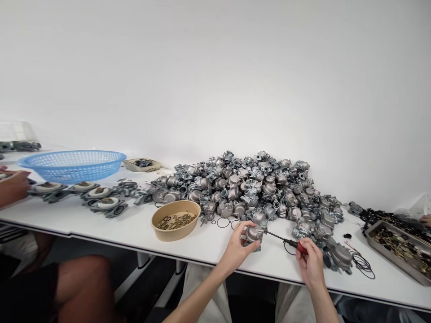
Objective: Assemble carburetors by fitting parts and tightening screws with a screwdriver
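My left hand (238, 248) grips a grey metal carburetor (254, 234) near the table's front edge, thumb and fingers around its rounded bowl. In my right hand (310, 264) is a screwdriver (302, 247) with a red handle, lying nearly level. Its dark shaft points left, and the tip meets the side of the carburetor; the exact contact spot is too small to make out. Just behind my hands rises a big heap of similar carburetors (235, 181). Black rubber rings lie on the table around the held carburetor, and a coil of thin black rings (362, 264) rests farther right.
Left of my hands stands a tan bowl (175, 233) of small brass parts. A blue basket (72, 172), a row of carburetors with white round parts (107, 203) and another person's hand (15, 186) are farther left. A metal tray (393, 260) of small parts sits right.
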The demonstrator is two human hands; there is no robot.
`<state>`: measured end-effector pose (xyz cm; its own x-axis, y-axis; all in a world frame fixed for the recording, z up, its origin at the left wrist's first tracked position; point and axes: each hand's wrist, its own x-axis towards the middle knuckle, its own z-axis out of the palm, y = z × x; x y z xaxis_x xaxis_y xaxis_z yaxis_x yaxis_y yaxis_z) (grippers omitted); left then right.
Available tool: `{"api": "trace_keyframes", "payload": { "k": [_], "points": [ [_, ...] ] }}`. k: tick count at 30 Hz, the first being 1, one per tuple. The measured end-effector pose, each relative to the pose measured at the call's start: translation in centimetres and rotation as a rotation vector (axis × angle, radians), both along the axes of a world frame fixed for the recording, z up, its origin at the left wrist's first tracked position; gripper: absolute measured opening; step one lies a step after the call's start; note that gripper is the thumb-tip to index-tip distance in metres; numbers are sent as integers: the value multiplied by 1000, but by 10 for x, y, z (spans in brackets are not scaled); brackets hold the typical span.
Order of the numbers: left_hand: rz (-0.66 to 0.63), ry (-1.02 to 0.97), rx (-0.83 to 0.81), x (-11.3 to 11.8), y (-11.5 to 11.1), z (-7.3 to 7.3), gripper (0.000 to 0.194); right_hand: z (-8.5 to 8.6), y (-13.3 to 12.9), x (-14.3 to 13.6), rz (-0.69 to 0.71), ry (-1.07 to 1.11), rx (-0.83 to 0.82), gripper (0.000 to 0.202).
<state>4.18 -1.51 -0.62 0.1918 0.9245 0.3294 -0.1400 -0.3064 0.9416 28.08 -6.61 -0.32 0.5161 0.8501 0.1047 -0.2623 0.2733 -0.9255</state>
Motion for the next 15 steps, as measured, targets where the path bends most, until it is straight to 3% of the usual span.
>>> {"api": "trace_keyframes", "payload": {
  "k": [15],
  "points": [
    [-35, 5, -22, -2, 0, 1, 43, 1, -1, 0, -4, -24, 16, 30]
  ]
}}
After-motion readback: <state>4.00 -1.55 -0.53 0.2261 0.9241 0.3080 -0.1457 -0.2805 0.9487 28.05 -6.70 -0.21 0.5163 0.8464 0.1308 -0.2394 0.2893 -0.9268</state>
